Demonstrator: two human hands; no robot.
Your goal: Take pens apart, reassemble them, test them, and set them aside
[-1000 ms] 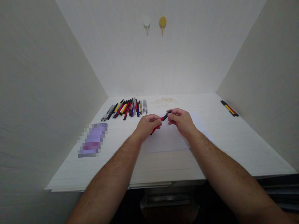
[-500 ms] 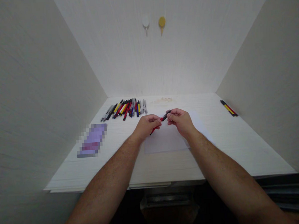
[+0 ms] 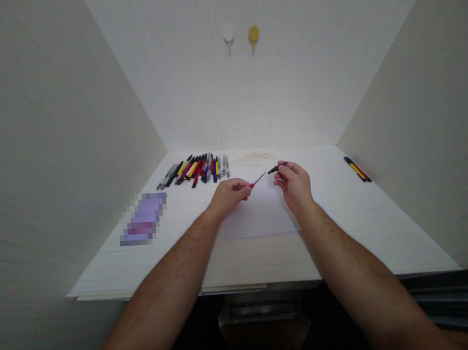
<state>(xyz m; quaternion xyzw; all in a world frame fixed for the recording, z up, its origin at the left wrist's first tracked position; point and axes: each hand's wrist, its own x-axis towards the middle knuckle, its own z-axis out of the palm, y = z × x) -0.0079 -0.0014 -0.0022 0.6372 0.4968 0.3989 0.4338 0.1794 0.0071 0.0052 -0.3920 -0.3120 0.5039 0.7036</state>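
Note:
Over a white sheet of paper (image 3: 260,218), my left hand (image 3: 230,195) pinches a red pen barrel (image 3: 252,185). A thin refill (image 3: 260,178) sticks out of the barrel toward the upper right. My right hand (image 3: 294,182) holds a black pen part (image 3: 273,169) between thumb and fingers, its end a short way from the refill's tip. The two pen pieces are apart. Most of the red barrel is hidden by my left fingers.
Several pens (image 3: 196,169) lie side by side at the back left. A blurred purple item (image 3: 146,217) is at the left. A few pens (image 3: 358,169) lie by the right wall. Two round hooks, white (image 3: 228,34) and yellow (image 3: 253,34), are on the back wall.
My right hand has moved right and slightly up with the black part, which has come off the red barrel and bared the refill. My left hand has hardly moved.

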